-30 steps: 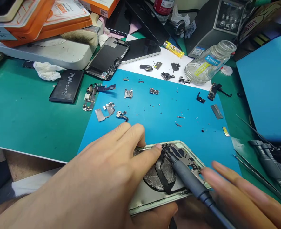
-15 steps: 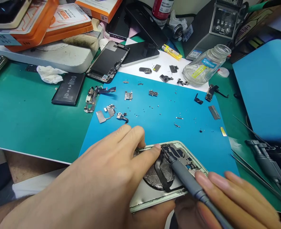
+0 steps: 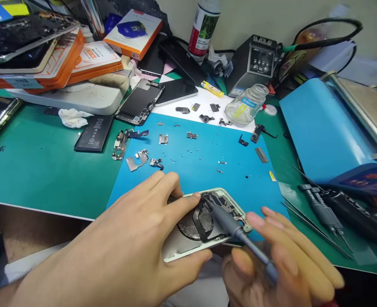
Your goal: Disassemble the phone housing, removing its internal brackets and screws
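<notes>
My left hand [image 3: 133, 238] grips a light-coloured phone housing [image 3: 173, 248], tilted above the front of the blue mat. Inside it are a dark round coil [image 3: 188, 228], a black flex strip and small metal plates. The left index fingertip presses near its upper edge. My right hand [image 3: 287, 260] has its fingers around a grey screwdriver [image 3: 228, 221]. The driver's tip meets the housing's upper inside edge, beside that left fingertip; the tip itself is too small to make out. Small phone parts, such as a camera piece with a flex [image 3: 156, 163], lie beyond the housing.
Tiny screws and brackets dot the blue mat [image 3: 188, 179]. At left are a battery [image 3: 94, 134] and a phone screen [image 3: 139, 102]. A glass jar [image 3: 247, 104] stands at the back. Tweezers [image 3: 316, 230] and a blue machine [image 3: 319, 132] are on the right.
The camera view has shifted, showing more of the bench's back. My right hand's fingers have moved on the screwdriver, with the thumb now visible. The tip stays at the same part of the housing.
</notes>
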The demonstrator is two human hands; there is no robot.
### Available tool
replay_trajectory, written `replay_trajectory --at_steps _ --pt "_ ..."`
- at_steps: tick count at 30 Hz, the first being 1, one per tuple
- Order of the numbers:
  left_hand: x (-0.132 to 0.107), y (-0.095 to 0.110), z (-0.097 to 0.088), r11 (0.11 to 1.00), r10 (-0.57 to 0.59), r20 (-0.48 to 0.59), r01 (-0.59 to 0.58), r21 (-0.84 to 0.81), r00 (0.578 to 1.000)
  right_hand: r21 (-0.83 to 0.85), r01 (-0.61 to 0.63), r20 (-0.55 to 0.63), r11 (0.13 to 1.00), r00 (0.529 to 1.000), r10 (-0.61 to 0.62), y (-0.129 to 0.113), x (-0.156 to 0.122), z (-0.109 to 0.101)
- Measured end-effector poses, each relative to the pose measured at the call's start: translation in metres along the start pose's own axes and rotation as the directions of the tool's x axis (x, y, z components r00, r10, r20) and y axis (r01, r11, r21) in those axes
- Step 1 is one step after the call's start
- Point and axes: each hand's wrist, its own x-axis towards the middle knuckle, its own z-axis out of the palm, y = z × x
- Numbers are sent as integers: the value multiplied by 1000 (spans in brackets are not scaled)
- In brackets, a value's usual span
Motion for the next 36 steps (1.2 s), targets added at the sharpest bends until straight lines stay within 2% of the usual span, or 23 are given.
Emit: replay_trajectory --at_steps 1,4,7,9,11,13,14,16,17,20,22,27,29,31,34,36 --pt "-1 0 0 1000 -3 12 3 -7 1000 -54 108 -7 993 994 -109 -3 2 0" --pt "-1 0 1 1000 -14 26 14 -22 1000 -129 239 -76 963 965 -250 -9 8 2" --pt "-1 0 0 999 -26 21 27 -34 999 -98 317 -72 943 943 -325 -8 12 6" --pt "-3 0 0 999 -33 26 33 -23 999 -43 308 -13 950 951 -309 -9 14 7" --pt "-5 0 2 999 -40 33 40 3 999 29 220 17 975 975 -220 -12 19 6" --pt "-7 -1 5 999 -32 19 31 42 999 106 21 -72 994 997 -13 -15 28 4" --pt "-8 -2 8 997 -18 -2 18 71 1000 155 -88 -169 984 979 115 -15 35 3" --pt "-10 -5 15 987 29 -61 -19 158 998 265 -254 -345 930 876 338 -9 50 1" --pt "-9 -7 18 977 54 -87 -35 209 995 305 -307 -341 902 849 404 -4 58 0" --pt "-6 -14 24 954 114 -114 -77 289 987 298 -454 -133 840 851 507 15 77 0" --pt "-4 -18 25 961 126 -115 -92 262 985 318 -486 -60 814 847 529 24 82 1" --pt "-7 -22 21 986 107 -117 -91 137 987 380 -517 18 767 833 553 26 82 5" --pt "-10 -23 18 992 100 -127 -89 86 987 386 -514 19 766 835 550 25 82 4" --pt "-12 -21 15 995 95 -194 -85 59 976 412 -487 -40 770 835 549 23 84 2" --pt "-12 -17 12 995 61 -341 -82 -48 938 541 -464 -128 702 779 614 16 84 -2" --pt "-9 -13 10 973 -15 -374 -72 -218 927 646 -506 -57 572 715 697 6 81 -4"
